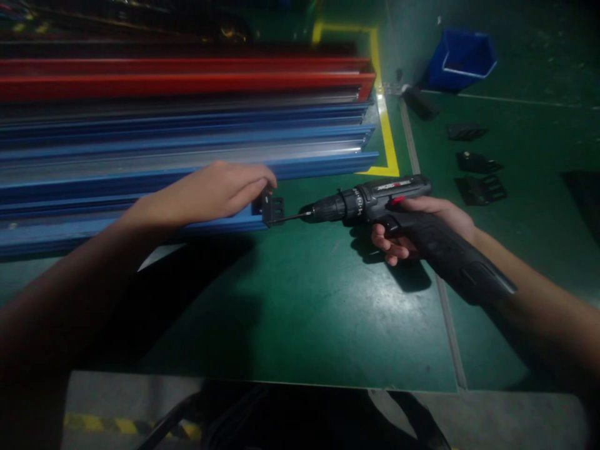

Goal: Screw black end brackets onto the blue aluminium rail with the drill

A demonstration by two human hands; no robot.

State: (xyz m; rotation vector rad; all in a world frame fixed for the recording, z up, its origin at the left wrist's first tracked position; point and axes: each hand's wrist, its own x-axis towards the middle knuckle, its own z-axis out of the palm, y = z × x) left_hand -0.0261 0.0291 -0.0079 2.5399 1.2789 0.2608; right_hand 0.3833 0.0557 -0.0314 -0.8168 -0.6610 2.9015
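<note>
My right hand point(422, 228) is wrapped round the grip of a black cordless drill point(394, 197), which points left. Its long thin bit point(290, 217) reaches the lower corner of a black bracket point(268, 206) at the end of the nearest blue metal profile point(220, 224). With its fingers curled over the bracket's top, my left hand point(225, 190) holds it against the profile end. Whether a screw sits at the bit's tip is too small to tell.
More blue profiles point(328, 164) and red profiles point(281, 80) lie behind on the green table point(328, 312). At the right are several loose black brackets point(480, 189) and a blue bin point(462, 62). Yellow tape point(388, 144) marks the surface near the profile ends.
</note>
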